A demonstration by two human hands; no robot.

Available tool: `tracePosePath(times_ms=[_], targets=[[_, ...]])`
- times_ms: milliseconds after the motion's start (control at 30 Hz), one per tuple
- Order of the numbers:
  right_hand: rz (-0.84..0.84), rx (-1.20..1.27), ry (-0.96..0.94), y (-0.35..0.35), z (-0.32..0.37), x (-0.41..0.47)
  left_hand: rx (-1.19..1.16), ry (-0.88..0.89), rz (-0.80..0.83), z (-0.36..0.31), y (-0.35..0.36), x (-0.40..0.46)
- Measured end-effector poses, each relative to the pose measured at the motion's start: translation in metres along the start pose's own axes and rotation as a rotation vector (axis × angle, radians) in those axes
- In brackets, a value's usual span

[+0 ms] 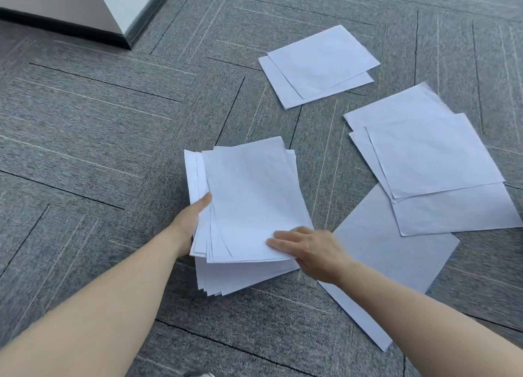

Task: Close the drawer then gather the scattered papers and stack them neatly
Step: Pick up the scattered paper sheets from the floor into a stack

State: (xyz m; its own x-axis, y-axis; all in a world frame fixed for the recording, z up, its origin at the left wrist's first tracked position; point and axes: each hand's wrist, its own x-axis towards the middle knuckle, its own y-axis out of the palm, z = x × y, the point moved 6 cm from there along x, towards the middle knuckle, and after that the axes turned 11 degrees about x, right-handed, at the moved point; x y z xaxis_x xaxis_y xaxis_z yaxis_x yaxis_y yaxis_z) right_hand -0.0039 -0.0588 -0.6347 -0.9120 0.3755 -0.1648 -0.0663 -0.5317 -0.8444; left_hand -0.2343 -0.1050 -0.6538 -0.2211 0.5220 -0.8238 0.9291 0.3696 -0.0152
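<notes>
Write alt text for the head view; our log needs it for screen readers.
Two bare hands, left hand and right hand, hold an uneven stack of white papers above grey carpet, with loose sheets scattered to the right.

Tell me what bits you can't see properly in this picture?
All in the head view:
- Drawer: none visible, only a cabinet corner, cut off by the top edge.
- Left hand: its fingers are hidden under the paper stack.
- Single sheet: partly covered by the right hand and arm.
- Stack's sheet count: edges too thin.
</notes>
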Motion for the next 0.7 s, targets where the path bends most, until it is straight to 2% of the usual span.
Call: tracePosePath(times_ms=[100, 267, 433, 533, 633, 700], targets=[[0.012, -0.008, -0.047, 0.005, 0.004, 0.005, 0.151, 0.061, -0.082, -0.006, 0.001, -0.002], [0.147, -0.082, -0.01, 0.023, 0.009, 0.013, 0.183, 0.011, -0.113, 0.006, -0.011, 0.007], [0.208, -0.008, 0.075, 0.019, 0.013, 0.007, 0.242, 0.051, -0.202, 0.006, -0.02, 0.014], [-0.021, 0.091, 0.26, -0.013, -0.015, -0.002, 0.205, 0.08, -0.196, -0.001, -0.023, 0.014], [-0.272, 0.054, 0.608, -0.049, -0.07, -0.023, 0.165, 0.089, -0.132, -0.008, -0.013, 0.013], [-0.357, 0.038, 0.805, -0.068, -0.105, -0.041, 0.166, 0.097, -0.093, -0.012, -0.001, 0.015]])
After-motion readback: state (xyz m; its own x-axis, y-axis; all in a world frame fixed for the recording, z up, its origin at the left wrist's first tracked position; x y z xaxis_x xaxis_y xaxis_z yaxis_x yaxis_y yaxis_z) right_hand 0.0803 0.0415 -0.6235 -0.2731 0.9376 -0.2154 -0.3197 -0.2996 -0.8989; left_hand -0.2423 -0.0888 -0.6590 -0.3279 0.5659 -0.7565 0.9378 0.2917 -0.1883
